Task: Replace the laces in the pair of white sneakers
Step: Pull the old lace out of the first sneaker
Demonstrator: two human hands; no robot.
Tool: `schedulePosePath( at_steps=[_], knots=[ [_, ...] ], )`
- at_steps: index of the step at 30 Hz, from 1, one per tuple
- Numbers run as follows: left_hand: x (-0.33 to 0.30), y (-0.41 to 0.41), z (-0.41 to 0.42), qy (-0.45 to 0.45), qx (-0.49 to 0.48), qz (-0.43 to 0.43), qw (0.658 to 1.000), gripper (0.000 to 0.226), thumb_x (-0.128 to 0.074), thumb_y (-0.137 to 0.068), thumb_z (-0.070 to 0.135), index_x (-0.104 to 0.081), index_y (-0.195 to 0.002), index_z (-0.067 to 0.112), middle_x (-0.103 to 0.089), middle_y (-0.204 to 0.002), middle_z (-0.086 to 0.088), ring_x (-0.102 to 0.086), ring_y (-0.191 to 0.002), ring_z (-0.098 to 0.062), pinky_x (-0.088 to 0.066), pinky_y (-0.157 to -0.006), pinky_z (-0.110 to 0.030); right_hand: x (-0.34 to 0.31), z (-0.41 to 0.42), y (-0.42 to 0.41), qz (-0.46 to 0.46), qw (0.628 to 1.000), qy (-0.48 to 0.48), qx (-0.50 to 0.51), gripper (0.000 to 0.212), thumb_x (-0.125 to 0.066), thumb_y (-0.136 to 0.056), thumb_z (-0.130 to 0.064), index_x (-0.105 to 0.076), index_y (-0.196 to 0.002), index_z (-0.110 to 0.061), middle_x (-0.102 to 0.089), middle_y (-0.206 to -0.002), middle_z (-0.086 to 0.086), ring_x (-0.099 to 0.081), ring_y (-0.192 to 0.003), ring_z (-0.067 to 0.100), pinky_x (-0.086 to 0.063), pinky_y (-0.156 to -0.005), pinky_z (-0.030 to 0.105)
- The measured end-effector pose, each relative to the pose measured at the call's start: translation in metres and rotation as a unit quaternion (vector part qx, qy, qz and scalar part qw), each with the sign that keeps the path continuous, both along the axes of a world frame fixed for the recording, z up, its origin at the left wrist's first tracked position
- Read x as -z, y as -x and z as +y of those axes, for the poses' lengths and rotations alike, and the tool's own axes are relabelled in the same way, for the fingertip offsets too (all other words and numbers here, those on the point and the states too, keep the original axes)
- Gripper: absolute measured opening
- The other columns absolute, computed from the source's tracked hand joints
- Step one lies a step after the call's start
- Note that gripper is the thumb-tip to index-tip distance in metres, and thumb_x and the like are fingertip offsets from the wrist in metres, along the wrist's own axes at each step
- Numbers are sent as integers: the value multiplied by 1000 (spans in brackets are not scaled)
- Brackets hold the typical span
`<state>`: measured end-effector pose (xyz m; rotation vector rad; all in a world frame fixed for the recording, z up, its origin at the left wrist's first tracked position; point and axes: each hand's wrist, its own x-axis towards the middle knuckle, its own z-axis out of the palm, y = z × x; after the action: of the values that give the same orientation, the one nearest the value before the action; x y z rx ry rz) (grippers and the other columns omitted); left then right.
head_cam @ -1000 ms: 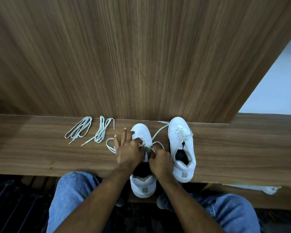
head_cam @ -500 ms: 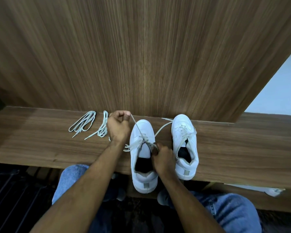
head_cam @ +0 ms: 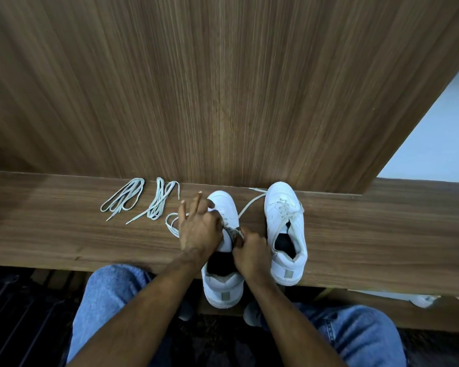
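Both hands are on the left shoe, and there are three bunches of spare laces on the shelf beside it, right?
Not quite. The head view shows two bunches of spare laces on the shelf, not three. Both the left hand and right hand are on the left shoe.

Both hands [head_cam: 223,234] on left sneaker [head_cam: 223,260] (lace [head_cam: 249,207] loose)

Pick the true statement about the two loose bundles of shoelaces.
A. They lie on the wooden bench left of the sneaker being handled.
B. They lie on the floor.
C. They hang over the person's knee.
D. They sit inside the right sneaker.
A: both lace bundles lie on the wooden bench, left of the left sneaker that both hands work on.
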<state>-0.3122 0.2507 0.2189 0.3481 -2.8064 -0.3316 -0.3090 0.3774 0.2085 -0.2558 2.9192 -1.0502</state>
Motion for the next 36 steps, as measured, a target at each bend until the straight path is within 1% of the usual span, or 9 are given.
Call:
schedulePosePath(
  at_steps=[4,7,9,14,18,22,29,33,36],
  knots=[
    [-28,10,-16,-249,-111,129,953,27,-61,-76,10,-61,-61,33,-62,-101,2,-53,-110,-22,-35,-102,-46,0,0,0,-5,1000,-9,5,18,-45,-94,-18,-61,-100,-13,-68,-95,14,-62,-93,37,-44,-72,36],
    [-49,15,-25,-331,-166,213,904,21,-65,-81,14,-62,-67,29,-58,-99,3,-54,-108,-26,-39,-99,-45,1,0,1,-8,1000,-5,5,18,-45,-94,-19,-62,-100,-13,-68,-95,14,-63,-93,37,-46,-73,37],
    [-50,17,-30,-320,-172,204,909,7,-67,-83,18,-69,-82,24,-52,-99,5,-53,-111,-27,-39,-100,-45,0,-1,0,-10,1000,1,6,19,-45,-95,-21,-62,-100,-14,-69,-94,13,-63,-93,37,-47,-74,37],
    [-18,7,-20,-182,-81,38,979,40,-68,-80,32,-62,-119,28,-49,-130,-6,-37,-132,-27,-29,-109,-46,-1,-1,0,-6,1000,-15,4,19,-44,-95,-20,-61,-99,-14,-68,-93,12,-63,-91,36,-48,-73,37],
    [5,-1,-3,-73,-26,-73,994,35,-61,-84,45,-65,-117,35,-41,-143,2,-16,-144,-21,-11,-116,-46,-3,-1,0,-4,1000,-18,-8,18,-45,-92,-20,-61,-97,-14,-68,-93,12,-62,-92,36,-48,-73,38],
    [7,-1,0,-15,-36,-52,998,26,-52,-91,36,-71,-106,28,-47,-139,8,-21,-143,-15,-10,-115,-42,-2,0,0,4,1000,-21,-4,18,-45,-92,-19,-61,-98,-15,-69,-93,11,-63,-92,35,-46,-71,37],
    [-21,3,-18,-246,-166,116,948,12,-64,-82,20,-68,-91,28,-57,-109,-5,-49,-112,-27,-33,-104,-44,2,0,2,9,999,-33,-11,22,-45,-94,-19,-62,-107,-16,-69,-98,12,-63,-95,35,-48,-74,37],
    [-17,-8,-20,-223,-93,95,966,7,-63,-83,25,-60,-89,24,-57,-97,-2,-56,-97,-28,-47,-81,-40,1,0,2,16,996,-77,-37,26,-46,-93,-19,-60,-114,-18,-68,-103,10,-63,-98,34,-48,-75,37],
    [-4,-21,-16,-229,-54,-21,972,23,-62,-80,49,-51,-85,30,-64,-85,3,-61,-86,-27,-49,-71,-36,-5,-2,7,7,990,-119,-76,24,-45,-94,-24,-60,-112,-18,-67,-103,12,-63,-98,35,-48,-76,36]
  ],
)
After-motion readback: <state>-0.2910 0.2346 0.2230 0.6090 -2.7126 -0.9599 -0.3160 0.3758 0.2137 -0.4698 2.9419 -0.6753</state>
